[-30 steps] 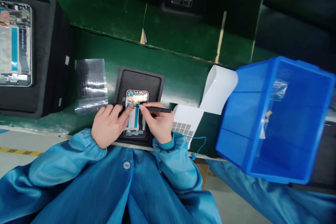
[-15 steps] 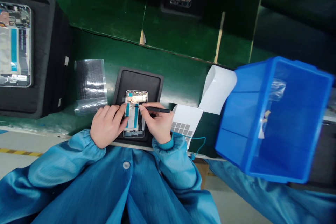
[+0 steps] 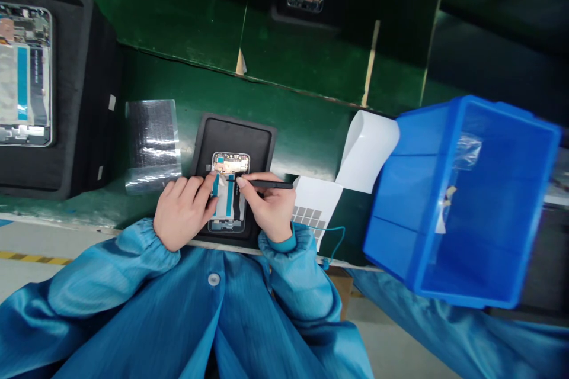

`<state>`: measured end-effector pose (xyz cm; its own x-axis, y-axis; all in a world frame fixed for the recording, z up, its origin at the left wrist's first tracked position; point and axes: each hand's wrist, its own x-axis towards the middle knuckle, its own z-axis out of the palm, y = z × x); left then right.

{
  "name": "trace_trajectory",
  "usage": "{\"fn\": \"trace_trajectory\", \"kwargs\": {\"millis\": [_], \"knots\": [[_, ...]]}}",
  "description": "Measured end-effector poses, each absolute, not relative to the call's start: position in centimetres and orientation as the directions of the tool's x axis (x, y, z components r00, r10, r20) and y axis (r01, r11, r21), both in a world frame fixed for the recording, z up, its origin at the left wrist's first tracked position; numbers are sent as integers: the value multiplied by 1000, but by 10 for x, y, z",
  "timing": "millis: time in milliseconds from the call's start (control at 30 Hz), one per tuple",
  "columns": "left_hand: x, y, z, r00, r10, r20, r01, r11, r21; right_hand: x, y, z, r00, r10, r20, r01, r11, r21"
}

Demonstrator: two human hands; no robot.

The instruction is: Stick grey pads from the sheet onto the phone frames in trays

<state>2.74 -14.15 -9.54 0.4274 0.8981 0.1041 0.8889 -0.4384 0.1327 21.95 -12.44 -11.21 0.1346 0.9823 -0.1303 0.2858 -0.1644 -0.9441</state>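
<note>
A green surface [image 3: 306, 148] spreads under everything, and a blue bin [image 3: 404, 189] stands at its right side with some clear wrapping inside. At the left edge sits a stack of black trays [image 3: 80, 95], a larger-looking open phone [image 3: 22, 83] lying in its top. Before the person is a single black tray [image 3: 240, 133]; a clear-edged dark film [image 3: 153, 136] lies to its left, and a curled white sheet [image 3: 368, 151] leans near the bin.

Of the two hands, the left hand [image 3: 182, 213] has its fingers close together and its thumb apart, index fingertip at the phone's upper left; whether finger and thumb grip anything is too small to tell. The right hand [image 3: 271, 207] pinches a black pen-like tool [image 3: 275, 185], tip over the opened phone [image 3: 223, 204], which lies in the single tray, blue strips along its pale middle.
</note>
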Motion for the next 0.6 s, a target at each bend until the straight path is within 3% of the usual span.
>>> {"fn": "trace_trajectory", "kwargs": {"millis": [600], "knots": [[26,-142,-96,429,899,90,889,-437,135,217,-122,-110,134,983,-127,343,-167,-924]]}}
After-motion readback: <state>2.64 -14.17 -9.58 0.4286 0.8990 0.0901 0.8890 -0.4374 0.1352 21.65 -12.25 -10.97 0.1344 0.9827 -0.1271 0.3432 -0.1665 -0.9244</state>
